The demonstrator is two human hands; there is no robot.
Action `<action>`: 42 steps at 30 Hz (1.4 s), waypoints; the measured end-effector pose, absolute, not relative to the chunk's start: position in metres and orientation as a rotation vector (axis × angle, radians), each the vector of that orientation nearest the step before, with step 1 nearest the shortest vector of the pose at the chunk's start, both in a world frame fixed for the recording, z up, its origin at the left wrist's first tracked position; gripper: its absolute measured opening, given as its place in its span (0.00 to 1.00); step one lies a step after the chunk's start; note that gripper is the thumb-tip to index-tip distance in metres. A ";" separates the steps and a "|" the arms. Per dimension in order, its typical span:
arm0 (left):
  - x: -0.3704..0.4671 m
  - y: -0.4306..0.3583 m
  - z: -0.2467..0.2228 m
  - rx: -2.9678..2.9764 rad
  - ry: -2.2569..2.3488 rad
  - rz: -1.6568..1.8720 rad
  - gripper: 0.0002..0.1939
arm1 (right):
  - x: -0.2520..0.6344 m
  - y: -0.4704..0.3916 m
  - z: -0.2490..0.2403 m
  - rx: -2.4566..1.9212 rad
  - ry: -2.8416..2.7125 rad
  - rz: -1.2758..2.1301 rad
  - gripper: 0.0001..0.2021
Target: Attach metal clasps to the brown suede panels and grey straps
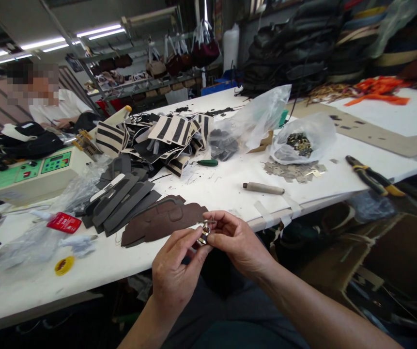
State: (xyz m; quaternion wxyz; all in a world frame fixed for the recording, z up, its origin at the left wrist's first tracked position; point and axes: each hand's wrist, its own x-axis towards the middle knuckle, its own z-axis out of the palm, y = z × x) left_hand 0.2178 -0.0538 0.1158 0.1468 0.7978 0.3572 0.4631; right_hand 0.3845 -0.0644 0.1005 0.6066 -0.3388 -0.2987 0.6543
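Through the head camera I see two bare hands meeting at one small, shiny metal clasp [204, 236], gold-toned with a dark patch; the left hand [175, 266] pinches it narrowly between thumb and fingers, and the right hand [240, 242] pinches it from the other side; a thin dark bar [208, 222] shows at the right fingertips, though I cannot tell whether it belongs to the clasp; all this sits at the near edge of the white table [226, 186]. Just behind lie smooth brown leather-like panels [161, 218], curve-edged and overlapping, so I cannot count them; left of these are several flat grey strips [123, 201], one red-labelled bottle [64, 222] and one yellow ring-shaped roll [69, 264]; to the right I count one grey cylindrical rod [264, 188] and one pair of pliers [371, 177] with black-and-yellow handles; one thin, clear plastic bag [322, 135] holds brassy fittings [299, 144], too many to count, with thin flat metal plates [295, 172] scattered before it.
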 end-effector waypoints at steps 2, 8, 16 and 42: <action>0.218 -0.055 0.117 2.300 1.008 1.327 0.15 | 0.385 -0.066 0.099 -0.780 -0.694 1.517 0.20; 0.217 -0.056 0.116 2.408 0.988 1.287 0.15 | 0.385 -0.067 0.095 -0.802 -0.724 1.464 0.17; 0.218 -0.057 0.107 2.337 1.034 1.309 0.14 | 0.382 -0.066 0.096 -0.781 -0.651 1.482 0.16; 0.213 -0.061 0.109 1.888 1.161 1.121 0.13 | 0.398 -0.068 0.112 -0.990 -1.128 1.209 0.11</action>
